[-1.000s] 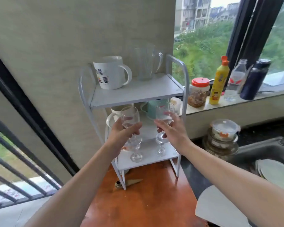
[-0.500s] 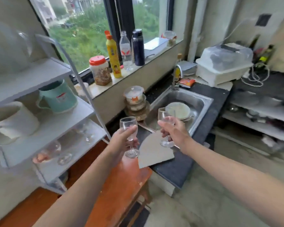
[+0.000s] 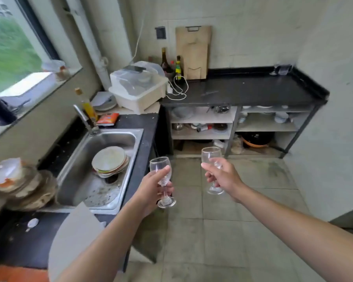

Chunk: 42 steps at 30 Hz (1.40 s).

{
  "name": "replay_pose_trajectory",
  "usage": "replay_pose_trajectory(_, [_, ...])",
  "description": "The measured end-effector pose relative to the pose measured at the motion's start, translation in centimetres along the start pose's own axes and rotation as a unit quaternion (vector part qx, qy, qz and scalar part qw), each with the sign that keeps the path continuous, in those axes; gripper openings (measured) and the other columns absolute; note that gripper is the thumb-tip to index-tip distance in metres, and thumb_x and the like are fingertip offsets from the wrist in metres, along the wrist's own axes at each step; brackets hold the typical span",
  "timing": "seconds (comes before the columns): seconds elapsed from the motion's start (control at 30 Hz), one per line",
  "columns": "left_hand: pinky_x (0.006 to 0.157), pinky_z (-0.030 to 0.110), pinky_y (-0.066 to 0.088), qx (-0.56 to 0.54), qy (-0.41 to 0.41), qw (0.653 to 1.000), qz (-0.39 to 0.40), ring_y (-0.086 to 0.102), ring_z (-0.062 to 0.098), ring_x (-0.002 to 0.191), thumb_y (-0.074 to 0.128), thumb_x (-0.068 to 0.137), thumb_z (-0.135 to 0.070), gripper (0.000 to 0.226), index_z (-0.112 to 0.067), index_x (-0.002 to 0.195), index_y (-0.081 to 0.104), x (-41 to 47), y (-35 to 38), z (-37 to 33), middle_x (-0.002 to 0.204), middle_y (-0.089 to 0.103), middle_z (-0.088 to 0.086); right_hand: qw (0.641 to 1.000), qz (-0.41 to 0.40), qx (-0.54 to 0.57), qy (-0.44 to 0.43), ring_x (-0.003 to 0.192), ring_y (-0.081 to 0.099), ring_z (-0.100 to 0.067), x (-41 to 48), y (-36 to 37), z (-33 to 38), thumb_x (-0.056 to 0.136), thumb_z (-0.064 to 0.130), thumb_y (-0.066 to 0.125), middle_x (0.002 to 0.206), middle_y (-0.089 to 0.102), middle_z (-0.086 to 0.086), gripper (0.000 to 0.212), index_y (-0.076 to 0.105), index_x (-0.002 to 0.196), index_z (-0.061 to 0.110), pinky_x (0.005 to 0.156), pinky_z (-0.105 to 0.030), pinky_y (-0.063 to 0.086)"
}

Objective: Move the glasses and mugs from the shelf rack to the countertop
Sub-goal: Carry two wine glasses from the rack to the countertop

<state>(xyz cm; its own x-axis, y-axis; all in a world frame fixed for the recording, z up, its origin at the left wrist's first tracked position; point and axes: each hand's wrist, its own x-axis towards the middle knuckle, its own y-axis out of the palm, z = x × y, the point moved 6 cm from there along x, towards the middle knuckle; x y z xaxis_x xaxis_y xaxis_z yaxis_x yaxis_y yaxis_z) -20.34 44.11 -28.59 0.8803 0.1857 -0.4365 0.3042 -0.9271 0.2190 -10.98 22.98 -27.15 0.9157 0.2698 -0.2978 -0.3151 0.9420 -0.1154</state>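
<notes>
My left hand (image 3: 151,190) grips a clear wine glass (image 3: 161,169) by bowl and stem, holding it upright over the floor beside the sink counter. Another clear wine glass (image 3: 210,156) stands upright in my right hand (image 3: 224,178), whose fingers curl round its bowl and stem. Both glasses are in the air above the tiled floor. The black countertop (image 3: 253,88) lies ahead at the far wall, and two clear glasses (image 3: 281,69) stand at its back right corner. The shelf rack is out of view.
A steel sink (image 3: 86,180) with stacked plates (image 3: 110,161) is at left. A white dish box (image 3: 139,88), a white cable (image 3: 178,90), bottles (image 3: 177,68) and a cutting board (image 3: 193,51) crowd the countertop's left end. Open shelves (image 3: 232,123) with dishes sit under it.
The view has swung right from the shelf rack across the sink to the black countertop. Both hands lifted the wine glasses off the rack and carried them out over the floor.
</notes>
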Motion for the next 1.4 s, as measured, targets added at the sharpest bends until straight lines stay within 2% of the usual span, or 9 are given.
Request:
replay_pose_trajectory(0.2, [0.065, 0.034, 0.05, 0.028, -0.03, 0.998, 0.057, 0.065, 0.025, 0.065, 0.078, 0.065, -0.05, 0.047, -0.017, 0.09, 0.059, 7.9, 13.6, 1.5, 0.066, 0.061, 0.005, 0.996, -0.091, 0.007, 0.013, 0.057, 0.063, -0.009, 4.6, -14.8, -1.8, 0.073, 0.05, 0.077, 0.072, 0.069, 0.001, 0.049, 0.057, 0.111, 0.028, 0.053, -0.027, 0.044])
replay_pose_trajectory(0.37, [0.061, 0.031, 0.049, 0.075, -0.049, 0.99, 0.107, 0.066, 0.026, 0.067, 0.075, 0.073, -0.048, 0.041, -0.017, 0.092, 0.056, 14.3, 20.8, 1.3, 0.064, 0.062, 0.003, 0.989, -0.142, 0.013, 0.037, 0.057, 0.064, -0.009, 8.6, -22.2, -3.6, 0.074, 0.049, 0.077, 0.074, 0.07, -0.001, 0.048, 0.056, 0.112, 0.028, 0.053, -0.029, 0.045])
replay_pose_trajectory(0.5, [0.064, 0.032, 0.047, 0.099, -0.061, 0.984, 0.134, 0.064, 0.028, 0.068, 0.072, 0.079, -0.043, 0.04, -0.012, 0.098, 0.056, 21.5, 25.4, -0.4, 0.07, 0.062, 0.009, 0.983, -0.176, 0.016, 0.045, 0.057, 0.064, -0.009, 13.3, -27.0, -4.1, 0.074, 0.049, 0.077, 0.076, 0.07, -0.003, 0.053, 0.054, 0.115, 0.024, 0.054, -0.029, 0.045])
replay_pose_trajectory(0.73, [0.064, 0.034, 0.049, 0.127, -0.066, 0.971, 0.189, 0.066, 0.023, 0.064, 0.075, 0.075, -0.046, 0.055, -0.01, 0.113, 0.057, 35.6, 34.2, -5.8, 0.077, 0.063, 0.011, 0.969, -0.245, -0.004, 0.036, 0.057, 0.063, -0.008, 23.6, -36.1, 0.2, 0.08, 0.041, 0.076, 0.078, 0.07, -0.004, 0.049, 0.054, 0.118, 0.02, 0.053, -0.022, 0.044])
replay_pose_trajectory(0.87, [0.066, 0.036, 0.048, 0.161, -0.064, 0.956, 0.236, 0.065, 0.025, 0.067, 0.078, 0.067, -0.051, 0.069, -0.005, 0.114, 0.056, 42.3, 40.2, -9.2, 0.082, 0.062, 0.016, 0.959, -0.281, 0.014, 0.034, 0.058, 0.063, -0.009, 28.1, -41.1, 2.8, 0.08, 0.039, 0.077, 0.082, 0.072, -0.008, 0.047, 0.055, 0.118, 0.019, 0.052, -0.023, 0.045])
replay_pose_trajectory(1.03, [0.065, 0.035, 0.047, 0.175, -0.07, 0.943, 0.273, 0.063, 0.027, 0.067, 0.077, 0.068, -0.052, 0.064, -0.006, 0.106, 0.057, 48.6, 47.3, -10.6, 0.085, 0.059, 0.02, 0.949, -0.31, 0.049, 0.041, 0.056, 0.063, -0.009, 32.4, -47.4, 3.4, 0.079, 0.039, 0.078, 0.081, 0.071, -0.008, 0.05, 0.054, 0.119, 0.02, 0.048, -0.018, 0.045])
replay_pose_trajectory(1.13, [0.058, 0.03, 0.046, 0.192, -0.075, 0.939, 0.277, 0.062, 0.024, 0.063, 0.074, 0.075, -0.049, 0.053, -0.007, 0.102, 0.054, 52.9, 51.8, -10.5, 0.081, 0.06, 0.018, 0.944, -0.321, 0.053, 0.048, 0.057, 0.064, -0.008, 36.3, -52.0, 2.9, 0.077, 0.042, 0.078, 0.079, 0.072, -0.005, 0.052, 0.054, 0.118, 0.021, 0.049, -0.02, 0.046])
replay_pose_trajectory(1.3, [0.077, 0.039, 0.048, 0.178, -0.082, 0.949, 0.248, 0.065, 0.028, 0.07, 0.072, 0.08, -0.043, 0.043, -0.013, 0.107, 0.058, 60.9, 59.5, -11.5, 0.075, 0.062, 0.011, 0.952, -0.3, 0.051, 0.043, 0.056, 0.063, -0.006, 44.7, -59.9, 2.8, 0.076, 0.045, 0.077, 0.077, 0.072, -0.005, 0.054, 0.053, 0.119, 0.022, 0.048, -0.018, 0.047])
replay_pose_trajectory(1.4, [0.071, 0.038, 0.047, 0.177, -0.078, 0.955, 0.226, 0.065, 0.027, 0.068, 0.074, 0.079, -0.042, 0.045, -0.01, 0.107, 0.06, 65.4, 63.9, -12.7, 0.07, 0.063, 0.008, 0.958, -0.281, 0.039, 0.041, 0.057, 0.062, -0.007, 49.9, -64.8, 4.3, 0.078, 0.044, 0.076, 0.076, 0.07, -0.006, 0.055, 0.051, 0.122, 0.021, 0.051, -0.019, 0.047])
